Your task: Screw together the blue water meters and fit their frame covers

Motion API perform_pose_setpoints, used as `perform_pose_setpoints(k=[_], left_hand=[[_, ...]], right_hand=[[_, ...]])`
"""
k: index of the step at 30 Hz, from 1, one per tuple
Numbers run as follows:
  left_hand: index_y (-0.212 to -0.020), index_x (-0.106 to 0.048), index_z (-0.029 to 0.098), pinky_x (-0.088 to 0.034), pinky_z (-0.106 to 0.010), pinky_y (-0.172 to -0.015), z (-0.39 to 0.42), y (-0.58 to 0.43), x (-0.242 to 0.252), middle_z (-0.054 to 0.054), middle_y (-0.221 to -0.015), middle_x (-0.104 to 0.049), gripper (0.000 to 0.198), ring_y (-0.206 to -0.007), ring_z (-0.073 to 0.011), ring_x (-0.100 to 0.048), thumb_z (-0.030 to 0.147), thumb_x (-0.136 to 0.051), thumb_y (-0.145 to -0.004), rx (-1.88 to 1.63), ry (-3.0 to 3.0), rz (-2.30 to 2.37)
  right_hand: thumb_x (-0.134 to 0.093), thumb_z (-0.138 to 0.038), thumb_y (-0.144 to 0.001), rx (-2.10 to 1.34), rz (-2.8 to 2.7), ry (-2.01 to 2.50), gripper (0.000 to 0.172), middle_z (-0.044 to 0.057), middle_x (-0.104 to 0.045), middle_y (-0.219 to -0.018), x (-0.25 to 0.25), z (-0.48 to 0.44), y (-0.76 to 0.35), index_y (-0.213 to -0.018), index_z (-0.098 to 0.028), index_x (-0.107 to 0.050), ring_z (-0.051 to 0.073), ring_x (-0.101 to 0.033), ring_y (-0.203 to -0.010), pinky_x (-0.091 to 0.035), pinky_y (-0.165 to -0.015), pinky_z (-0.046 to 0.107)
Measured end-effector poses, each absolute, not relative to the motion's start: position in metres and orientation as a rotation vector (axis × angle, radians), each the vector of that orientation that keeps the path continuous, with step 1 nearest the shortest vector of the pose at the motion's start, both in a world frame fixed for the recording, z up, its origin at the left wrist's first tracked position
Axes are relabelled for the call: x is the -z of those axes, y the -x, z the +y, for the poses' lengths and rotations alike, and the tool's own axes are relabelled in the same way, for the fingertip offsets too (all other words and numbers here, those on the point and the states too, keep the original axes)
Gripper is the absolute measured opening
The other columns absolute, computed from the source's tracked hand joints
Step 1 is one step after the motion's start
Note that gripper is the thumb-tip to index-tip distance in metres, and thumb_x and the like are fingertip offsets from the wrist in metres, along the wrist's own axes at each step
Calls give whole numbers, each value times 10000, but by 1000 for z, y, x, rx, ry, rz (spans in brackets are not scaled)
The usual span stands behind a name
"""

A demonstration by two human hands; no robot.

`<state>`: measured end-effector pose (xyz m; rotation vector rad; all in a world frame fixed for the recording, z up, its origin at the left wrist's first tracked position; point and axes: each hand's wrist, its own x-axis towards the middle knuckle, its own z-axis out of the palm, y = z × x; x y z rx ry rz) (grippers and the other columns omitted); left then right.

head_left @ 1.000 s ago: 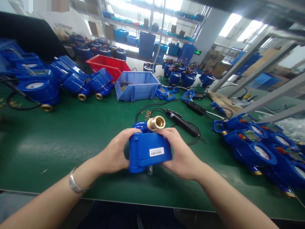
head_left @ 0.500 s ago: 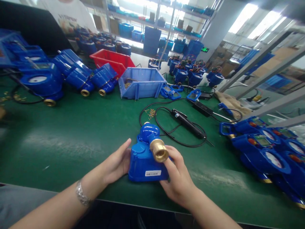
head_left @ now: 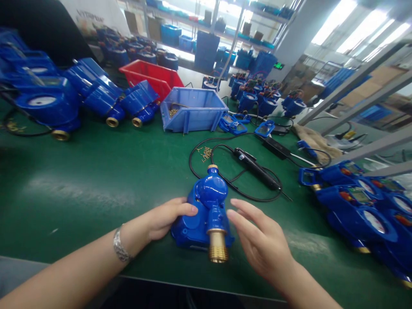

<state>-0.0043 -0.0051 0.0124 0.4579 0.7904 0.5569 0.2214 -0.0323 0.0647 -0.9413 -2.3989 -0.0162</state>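
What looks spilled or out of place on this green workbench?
A small scatter of brass screws lies loose on the green mat, beside the black cable, though the blue bin behind holds more of them. A few more lie at the far left.

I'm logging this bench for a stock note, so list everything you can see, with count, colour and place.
water meter: one, blue with brass ends, on the mat at near centre
green mat: one, covers the bench
electric screwdriver: one, black, corded, right of centre
loose screws: small pile, brass, beside the cable loop
blue bin: one, holds screws, centre back
red bin: one, behind the blue bin
meters at left: several, blue, in a row
meters at right: several, blue, dials up
meters at back: cluster, blue, count unclear
left hand: rests on the meter's left side, bracelet on wrist
right hand: open, just right of the meter, apart from it
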Motion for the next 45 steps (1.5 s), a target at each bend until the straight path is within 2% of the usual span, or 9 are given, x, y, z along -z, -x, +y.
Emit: perform_pose_setpoints(k=[2,6,10,18,24,34,40,42,45], left_hand=[[-1090,-597,86,-485,-362,-832,-2,3,-11,-132,-941,-718,512,-839,-233,-664,256,-737,-629,-545,-487,762],[-1103,-599,83,-495,-335,-806,3,5,-5,-139,-949,-717,525,-826,-229,-672,290,-742,-641,-535,-514,705],[-1100,-607,91,-501,-319,-802,4,10,-2,-140,-973,-712,521,-832,-223,-673,321,-740,-653,-550,-512,640],[-1107,-599,99,-501,-327,-804,6,16,-1,-132,-963,-712,540,-845,-228,-667,320,-748,-637,-580,-465,679],[-1114,-593,97,-470,-371,-856,7,18,-1,-133,-959,-707,593,-861,-237,-651,350,-764,-605,-519,-482,666],[-1117,-590,121,-455,-323,-848,4,17,-2,-120,-1059,-683,580,-923,-234,-637,443,-740,-658,-608,-569,657],[-992,-652,126,-476,-288,-785,6,21,-3,-87,-919,-721,403,-809,-197,-656,373,-722,-682,-657,-472,712],[-948,-674,132,-488,-280,-761,9,25,-3,-78,-877,-728,362,-777,-189,-661,356,-731,-670,-681,-435,704],[-854,-699,127,-498,-261,-713,16,31,-4,-71,-818,-733,321,-734,-182,-663,341,-766,-625,-726,-414,729]], right_hand=[[-419,-121,-906,57,-2568,857,289,153,-579,-1212,-68,-20,-212,-1158,-216,-526,198,-653,-877,-552,-670,310],[-474,-207,-905,100,-2811,763,159,112,-670,-1038,-73,-6,-192,-976,-144,-602,224,-656,-712,-539,-569,333],[-506,-191,-881,46,-2919,779,121,96,-682,-979,-81,-2,-181,-904,-128,-607,230,-648,-705,-532,-576,344],[-272,-200,-965,82,-2848,766,343,102,-679,-982,-81,4,-174,-913,-122,-602,213,-640,-691,-493,-545,329],[-226,-200,-975,91,-2862,754,385,101,-682,-975,-87,6,-176,-909,-126,-598,194,-633,-672,-485,-572,313],[-480,-149,-884,-157,-2984,965,121,108,-644,-934,-93,11,-156,-948,-116,-577,221,-626,-717,-506,-597,324],[-511,-92,-855,-662,-2805,893,297,84,-611,-1109,-105,45,-158,-1144,-157,-536,168,-618,-894,-507,-765,279],[-540,-74,-832,-745,-2632,1126,398,56,-607,-1134,-103,72,-163,-1211,-190,-503,118,-628,-826,-508,-752,235],[-510,-109,-865,-466,-2454,1665,313,63,-643,-1047,-83,117,-165,-1173,-156,-544,130,-628,-807,-503,-752,252]])
